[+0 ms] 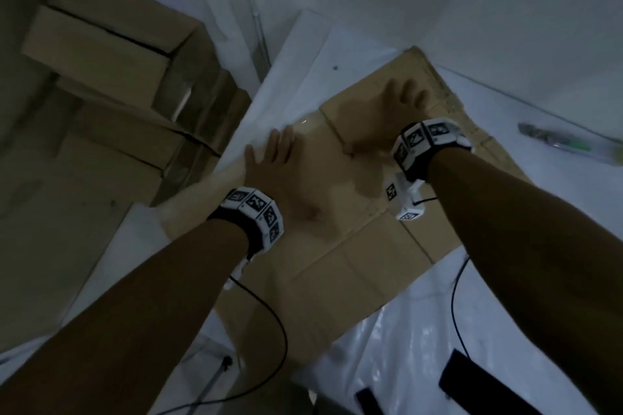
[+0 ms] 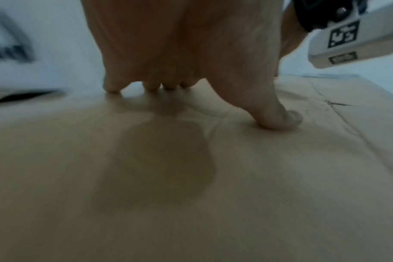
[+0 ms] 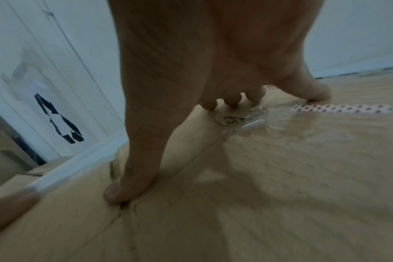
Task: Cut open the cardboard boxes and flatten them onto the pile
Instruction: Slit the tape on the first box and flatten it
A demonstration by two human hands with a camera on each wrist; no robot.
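A flattened brown cardboard box [image 1: 337, 263] lies on a white-covered surface. My left hand [image 1: 286, 172] presses on its left part with fingers spread and straight. My right hand [image 1: 394, 114] presses farther back, near the far corner, fingers also spread. In the left wrist view my left hand [image 2: 191, 76] touches the cardboard [image 2: 213, 195] with fingertips and thumb. The right wrist view has my right hand [image 3: 168, 106] with its thumb on a crease of the cardboard [image 3: 280, 177], beside torn clear tape [image 3: 254, 122]. Neither hand holds anything.
A stack of brown boxes [image 1: 101, 54] stands to the left, below the surface's edge. A cutter-like tool [image 1: 569, 145] lies at the right on the white surface. Black cables [image 1: 269, 313] trail from my wrists. A black recycling mark [image 3: 58, 120] shows on the white wall.
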